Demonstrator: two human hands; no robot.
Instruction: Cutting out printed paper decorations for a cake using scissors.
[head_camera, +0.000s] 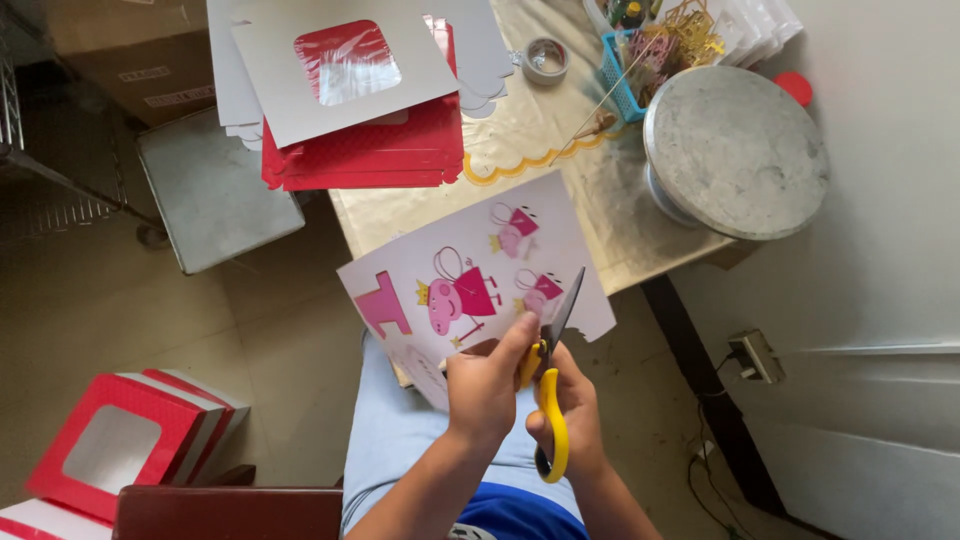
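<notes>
Nearby, left hand (483, 385) fingers gripping sheet (470, 270), right hand (572, 415) gripping scissors (550, 385), turntable (735, 150) beyond

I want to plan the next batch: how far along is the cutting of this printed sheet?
Done: the sheet has an irregular cut edge at lower right. In hand: the left hand holds the sheet, the right hand works yellow scissors into it. Left: the pink figures and the pink letter remain uncut.

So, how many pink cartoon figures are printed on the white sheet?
3 winged figures: the largest at the sheet's middle, one above it towards the table, one beside the scissors. The hands may hide more.
</notes>
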